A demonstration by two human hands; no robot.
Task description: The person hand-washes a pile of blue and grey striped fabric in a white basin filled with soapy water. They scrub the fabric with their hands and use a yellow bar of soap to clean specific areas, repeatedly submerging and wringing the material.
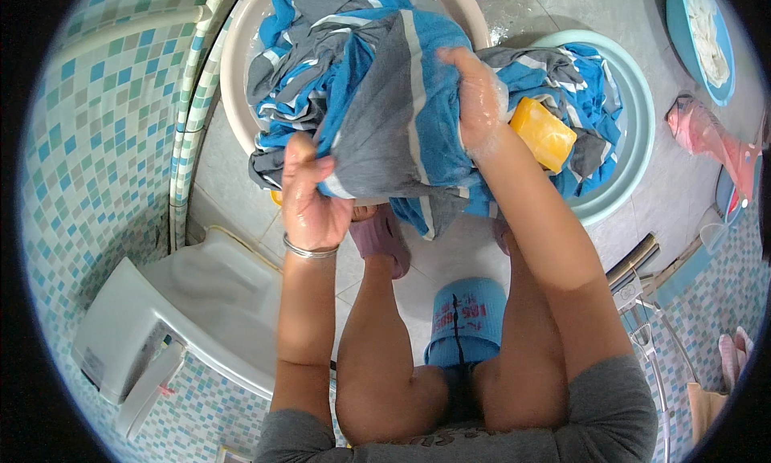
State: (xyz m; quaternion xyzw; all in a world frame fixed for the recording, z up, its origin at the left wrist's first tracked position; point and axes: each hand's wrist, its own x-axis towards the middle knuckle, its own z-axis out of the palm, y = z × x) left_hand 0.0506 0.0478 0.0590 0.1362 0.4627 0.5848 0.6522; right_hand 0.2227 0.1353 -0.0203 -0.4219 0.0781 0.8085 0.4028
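- Head view: both my hands grip one wet garment, a blue and grey striped cloth (385, 101) with thin white lines.
- My left hand (309, 194) is clamped on the cloth's lower left edge, fingers curled round it, a metal bangle (309, 252) on the wrist.
- My right hand (475, 93) is closed on the cloth's upper right part, wet and shiny.
- Cloth is held up between the two hands, which are apart; it hangs over a white basin (233, 69) and spills into a light blue basin (634, 142) on the right.
- Yellow soap bar (544, 132) lies on the cloth in the light blue basin, just beside my right forearm.
- Floor is tiled (458, 254); a blue stool (467, 318) shows between my knees.
- Mosaic tile wall (104, 142) on the left.
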